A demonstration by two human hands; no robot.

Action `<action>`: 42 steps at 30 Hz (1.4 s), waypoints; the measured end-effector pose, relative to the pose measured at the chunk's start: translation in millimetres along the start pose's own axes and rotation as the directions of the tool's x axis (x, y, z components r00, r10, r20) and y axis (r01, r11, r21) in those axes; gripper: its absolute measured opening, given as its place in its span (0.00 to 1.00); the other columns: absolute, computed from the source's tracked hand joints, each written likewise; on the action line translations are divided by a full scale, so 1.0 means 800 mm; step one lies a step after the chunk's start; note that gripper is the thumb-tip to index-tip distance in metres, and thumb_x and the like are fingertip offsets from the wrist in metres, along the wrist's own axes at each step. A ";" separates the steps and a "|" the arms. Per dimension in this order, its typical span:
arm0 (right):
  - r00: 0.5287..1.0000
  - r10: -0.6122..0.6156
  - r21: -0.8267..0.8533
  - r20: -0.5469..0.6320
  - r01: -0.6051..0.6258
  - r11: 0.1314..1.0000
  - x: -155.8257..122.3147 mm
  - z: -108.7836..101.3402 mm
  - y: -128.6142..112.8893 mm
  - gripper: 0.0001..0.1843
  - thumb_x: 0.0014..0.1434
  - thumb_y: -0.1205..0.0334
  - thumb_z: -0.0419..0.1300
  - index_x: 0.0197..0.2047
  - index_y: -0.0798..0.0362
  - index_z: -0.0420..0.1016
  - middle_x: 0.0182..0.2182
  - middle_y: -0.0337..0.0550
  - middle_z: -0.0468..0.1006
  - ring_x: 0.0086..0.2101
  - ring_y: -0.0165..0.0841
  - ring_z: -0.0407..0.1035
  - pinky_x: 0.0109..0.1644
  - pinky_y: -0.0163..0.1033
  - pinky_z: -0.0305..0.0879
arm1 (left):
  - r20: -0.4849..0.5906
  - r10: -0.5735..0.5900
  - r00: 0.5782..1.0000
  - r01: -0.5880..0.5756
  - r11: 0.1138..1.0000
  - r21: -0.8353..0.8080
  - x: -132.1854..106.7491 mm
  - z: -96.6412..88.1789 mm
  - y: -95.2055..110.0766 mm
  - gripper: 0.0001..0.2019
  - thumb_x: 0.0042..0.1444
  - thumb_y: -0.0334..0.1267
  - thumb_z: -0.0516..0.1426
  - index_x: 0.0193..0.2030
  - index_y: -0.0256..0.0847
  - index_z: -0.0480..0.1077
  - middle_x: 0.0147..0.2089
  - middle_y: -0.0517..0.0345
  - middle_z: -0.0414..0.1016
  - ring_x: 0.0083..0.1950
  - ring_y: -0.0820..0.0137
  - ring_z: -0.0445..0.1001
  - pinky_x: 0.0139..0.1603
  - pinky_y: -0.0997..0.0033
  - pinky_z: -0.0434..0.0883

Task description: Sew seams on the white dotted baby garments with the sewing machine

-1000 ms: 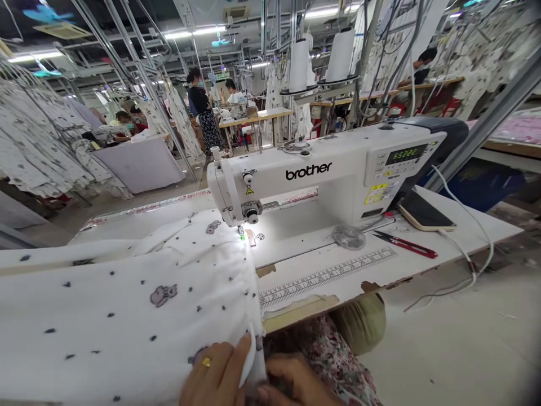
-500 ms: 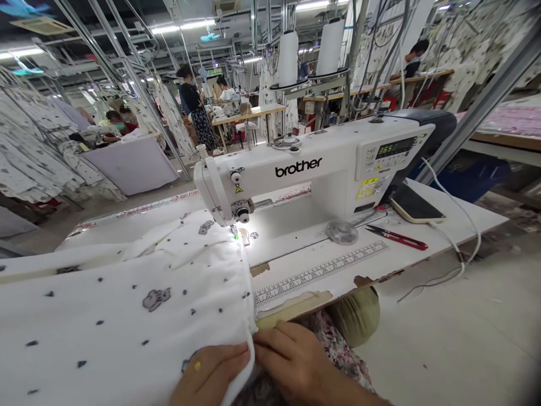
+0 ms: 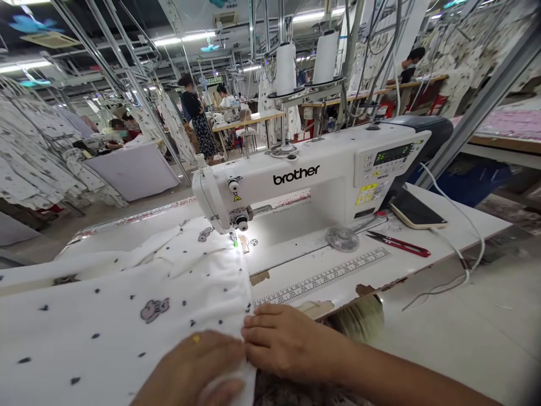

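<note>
Currently, head view: left hand (image 3: 190,366) and right hand (image 3: 287,344) sit side by side on the folded edge of the white printed cloth (image 3: 127,316), pinch unclear, its far end at the needle (image 3: 234,239) of the Brother sewing machine (image 3: 296,194).

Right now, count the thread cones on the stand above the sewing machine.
2: one thread cone on the left, one on the right, both upright on the stand.

Bright ceiling strip lights (image 3: 181,38); hot glare on white fabric (image 3: 222,248); wide-angle bowing at frame edges.
</note>
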State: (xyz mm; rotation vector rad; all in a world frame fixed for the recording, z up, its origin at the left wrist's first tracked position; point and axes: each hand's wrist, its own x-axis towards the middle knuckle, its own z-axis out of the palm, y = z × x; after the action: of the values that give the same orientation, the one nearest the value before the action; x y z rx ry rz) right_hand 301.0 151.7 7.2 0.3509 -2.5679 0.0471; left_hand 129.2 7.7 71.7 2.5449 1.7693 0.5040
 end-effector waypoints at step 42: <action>0.765 -0.631 0.345 0.133 0.561 0.753 0.035 0.041 0.094 0.31 0.53 0.62 0.65 0.16 0.48 0.43 0.26 0.43 0.74 0.29 0.29 0.66 0.46 0.38 0.65 | 0.008 -0.367 0.930 0.354 0.903 0.243 0.101 0.068 -0.117 0.15 0.66 0.32 0.47 0.53 0.42 0.70 0.49 0.52 0.74 0.45 0.61 0.74 0.43 0.59 0.74</action>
State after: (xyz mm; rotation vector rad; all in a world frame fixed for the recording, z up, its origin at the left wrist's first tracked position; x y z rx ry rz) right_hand 241.7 213.7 -3.2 1.3652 -2.5483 0.1473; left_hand 83.7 125.4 23.8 2.2430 2.3342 0.2184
